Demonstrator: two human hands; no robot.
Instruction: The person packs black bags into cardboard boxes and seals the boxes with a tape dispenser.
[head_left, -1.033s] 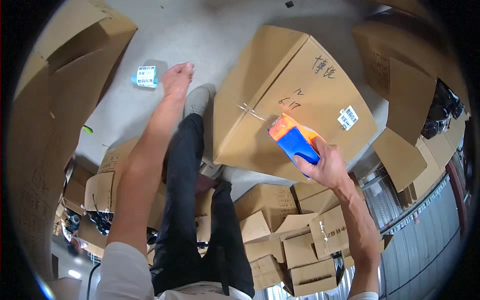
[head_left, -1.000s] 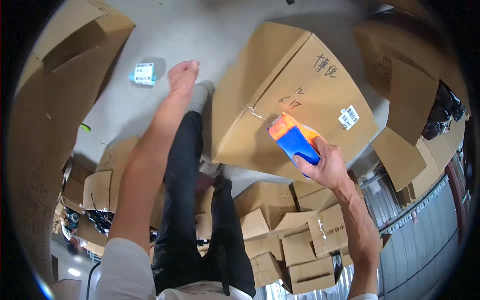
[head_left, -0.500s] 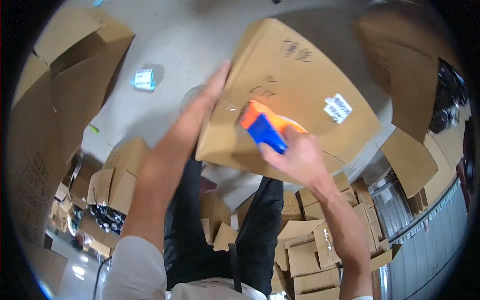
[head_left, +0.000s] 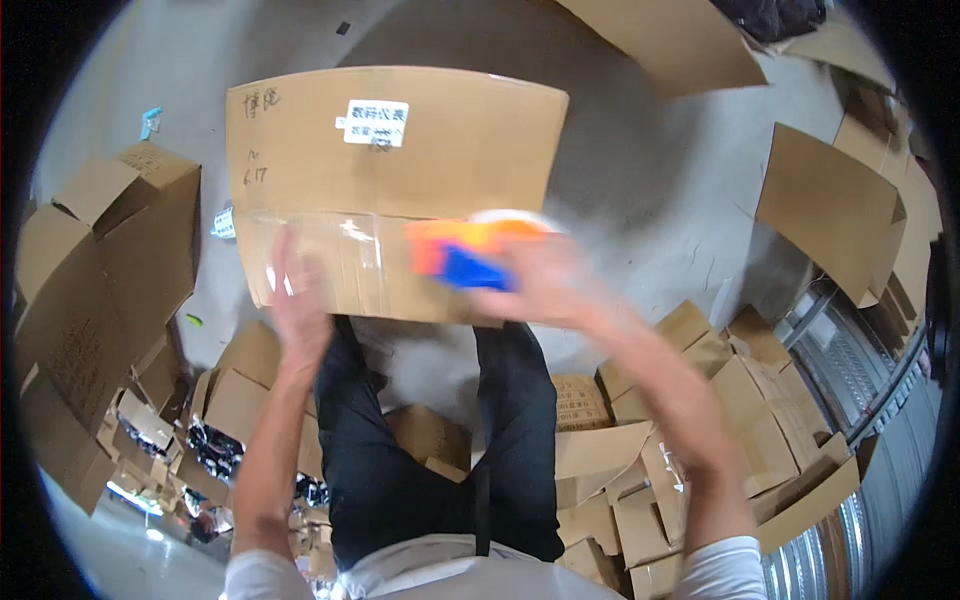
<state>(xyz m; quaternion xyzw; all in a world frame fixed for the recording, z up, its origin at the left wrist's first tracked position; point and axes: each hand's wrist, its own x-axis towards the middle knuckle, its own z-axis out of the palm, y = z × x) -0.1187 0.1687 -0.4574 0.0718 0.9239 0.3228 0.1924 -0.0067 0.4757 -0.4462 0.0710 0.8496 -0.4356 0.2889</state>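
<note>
A large brown cardboard box (head_left: pixel 470 140) stands in front of my legs, squarely facing me, with a white printed label (head_left: pixel 376 130) and handwritten marks on it. Shiny clear tape (head_left: pixel 365 255) crosses its near side below a seam. My left hand (head_left: pixel 298 300) rests on the near left part of the box, fingers stretched out and somewhat blurred, holding nothing. At the near right of the box, my right hand (head_left: pixel 545 275) is wrapped round an orange and blue tape dispenser (head_left: pixel 465 258) with a pale roll at its top. Motion smears that hand and the dispenser.
Large open cartons (head_left: pixel 75 310) stand along the left. On the right are more cartons (head_left: pixel 830 210) and a corrugated metal panel (head_left: pixel 910 420). Several brown boxes (head_left: pixel 610 460) are piled by my right leg. A small blue-and-white roll (head_left: pixel 224 223) lies left of the box.
The box has turned and shifted left, from tilted to square. My left hand went from its far left edge onto its near left part; my right hand moved slightly left with the tape dispenser.
</note>
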